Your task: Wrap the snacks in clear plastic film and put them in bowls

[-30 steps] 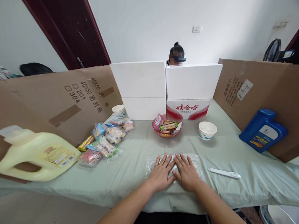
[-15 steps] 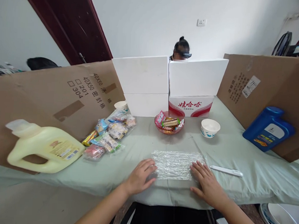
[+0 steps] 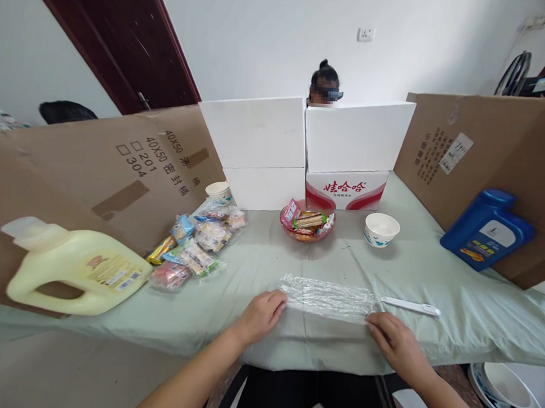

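Note:
A sheet of clear plastic wrap (image 3: 326,297) lies across the pale green tablecloth (image 3: 260,270) near the front edge. My left hand (image 3: 260,316) pinches its left end and my right hand (image 3: 392,339) pinches its right end. The near edge of the sheet looks lifted off the cloth. A white slider tool (image 3: 411,306) lies just right of the sheet.
Behind the sheet stand a pink bowl of snacks (image 3: 307,224) and a white bowl (image 3: 381,228). Snack packets (image 3: 197,246) and a yellow jug (image 3: 74,271) lie at left, a blue jug (image 3: 488,229) at right. Cardboard and white boxes wall the table; a person sits behind them.
My hands slid apart from the middle of the sheet to its two ends, then closed on the corners and raised the near edge.

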`<action>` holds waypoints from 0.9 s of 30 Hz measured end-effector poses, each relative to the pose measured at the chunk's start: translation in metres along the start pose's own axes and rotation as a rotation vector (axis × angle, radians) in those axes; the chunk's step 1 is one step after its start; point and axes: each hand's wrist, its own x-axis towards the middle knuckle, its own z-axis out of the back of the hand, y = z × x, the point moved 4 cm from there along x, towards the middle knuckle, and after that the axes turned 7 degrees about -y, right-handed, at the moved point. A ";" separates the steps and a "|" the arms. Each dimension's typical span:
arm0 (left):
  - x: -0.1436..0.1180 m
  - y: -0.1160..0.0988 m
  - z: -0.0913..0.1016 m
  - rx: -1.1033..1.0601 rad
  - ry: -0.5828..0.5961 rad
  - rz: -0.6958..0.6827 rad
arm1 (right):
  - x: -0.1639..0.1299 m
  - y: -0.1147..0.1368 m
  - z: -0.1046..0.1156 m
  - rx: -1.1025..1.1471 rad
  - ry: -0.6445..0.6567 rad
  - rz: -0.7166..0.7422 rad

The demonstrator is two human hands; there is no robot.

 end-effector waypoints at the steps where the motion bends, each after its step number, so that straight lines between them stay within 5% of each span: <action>1: 0.008 0.004 -0.003 0.055 0.041 0.063 | 0.005 -0.003 -0.001 -0.010 -0.010 -0.067; 8: 0.061 0.029 -0.037 0.310 0.194 0.250 | 0.041 -0.010 -0.014 -0.428 0.003 -0.308; 15: 0.065 0.027 -0.040 0.412 0.189 0.284 | 0.046 -0.016 -0.016 -0.570 -0.013 -0.327; 21: 0.069 -0.012 -0.024 0.414 -0.048 0.273 | 0.050 0.022 -0.018 -0.515 -0.257 0.022; 24: 0.062 -0.043 -0.046 0.263 -0.072 0.135 | 0.053 0.044 -0.047 -0.393 -0.077 0.269; 27: 0.047 -0.046 -0.073 0.237 0.072 0.121 | 0.051 0.041 -0.068 -0.355 0.135 0.261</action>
